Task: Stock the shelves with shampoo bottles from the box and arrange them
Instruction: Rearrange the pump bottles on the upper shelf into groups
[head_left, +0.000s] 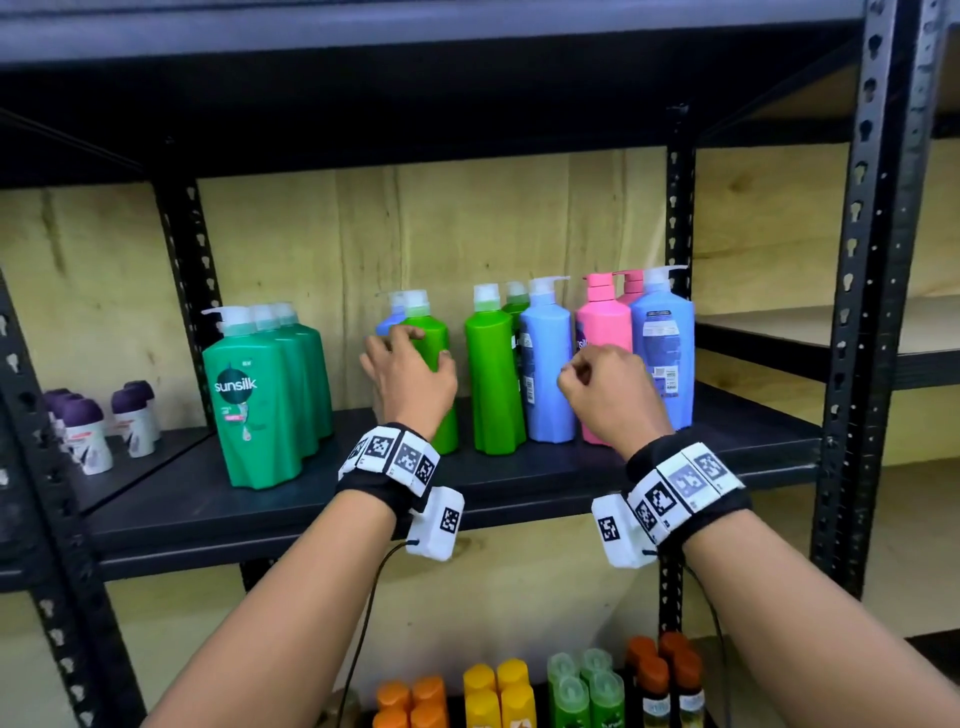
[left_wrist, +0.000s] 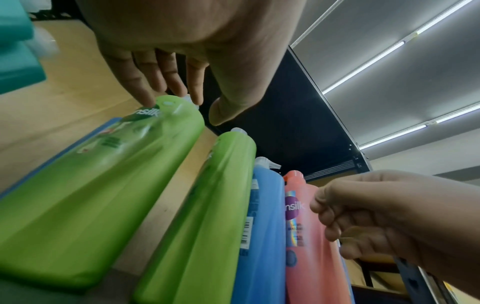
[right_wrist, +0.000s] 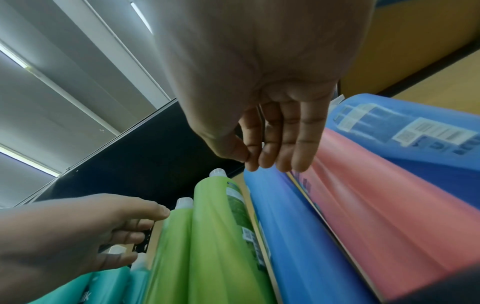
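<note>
Shelf (head_left: 519, 483) of shampoo bottles (head_left: 548, 374) (all upright), left hand (head_left: 410, 379) on lime bottle (head_left: 429, 338)

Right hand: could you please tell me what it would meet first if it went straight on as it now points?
Likely the pink Sunsilk bottle, near its edge by the blue bottle on its left. The right hand hangs before that seam; with depth unclear, the blue one could come first.

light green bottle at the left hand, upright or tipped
Upright. The light green bottle stands on its base on the shelf, cap up, left hand touching its shoulder.
</note>
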